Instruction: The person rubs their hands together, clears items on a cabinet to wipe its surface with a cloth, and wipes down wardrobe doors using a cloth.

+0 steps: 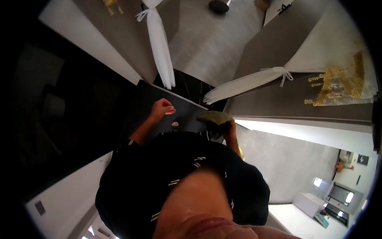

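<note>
My left hand (162, 108) is held out in front of my body, its fingers curled in toward the thumb, and nothing shows in it. On the other side, my right hand (231, 130) grips an olive-green and dark thing (215, 116), broad and flat on top; what it is, I cannot make out. Dark shadow hides most of that hand's fingers. Between the hands and lower down, the tip of a bare foot (175, 124) shows on the dark floor (181, 104).
Ahead is a doorway with a black veined threshold (187, 85). White tied curtains (158, 44) (246, 85) hang at both sides, with gold trim (338, 85) at right. A dark round object (219, 6) lies on the grey floor (207, 40) beyond. A white counter (292, 219) stands lower right.
</note>
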